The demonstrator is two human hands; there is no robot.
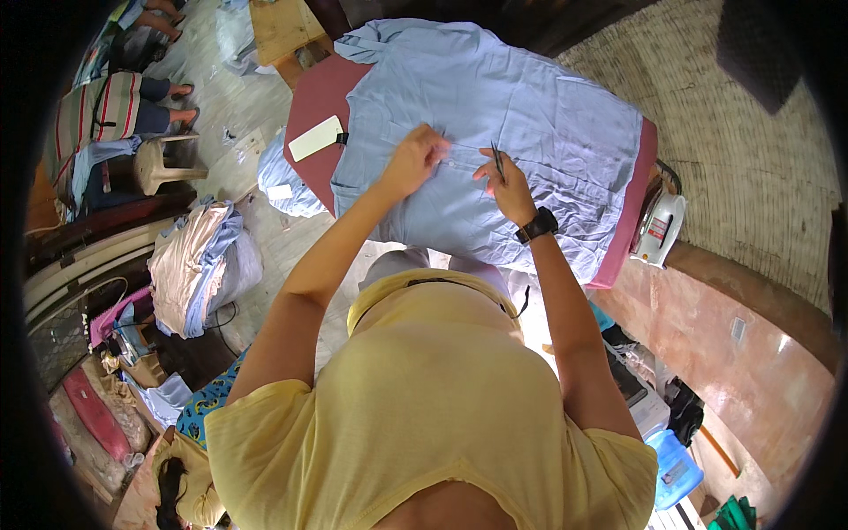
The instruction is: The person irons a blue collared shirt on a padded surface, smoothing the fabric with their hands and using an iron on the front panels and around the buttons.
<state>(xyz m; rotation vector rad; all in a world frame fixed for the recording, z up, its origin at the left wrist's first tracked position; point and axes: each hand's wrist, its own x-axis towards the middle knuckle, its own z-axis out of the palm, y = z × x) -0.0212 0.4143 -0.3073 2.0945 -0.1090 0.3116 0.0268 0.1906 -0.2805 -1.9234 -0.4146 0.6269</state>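
A light blue shirt (486,88) lies spread over a dark red padded board (311,93), with creases toward its right end. My left hand (417,161) is over the shirt's middle, fingers curled in and slightly blurred. Whatever they pinch, if anything, is too small to make out. To its right, my right hand (511,190) holds a thin, dark, pointed tool (497,159) like small snips, its tip pointing away from me. A dark watch is on that wrist. A blank-looking cream tag (315,139) with a black end rests at the shirt's left edge.
An iron (658,228) stands off the board's right end. Folded garments (196,265) are piled at the left, and a bagged blue garment (287,181) sits beside the board. Farther left are a plastic stool (166,163) and another person's legs (172,102).
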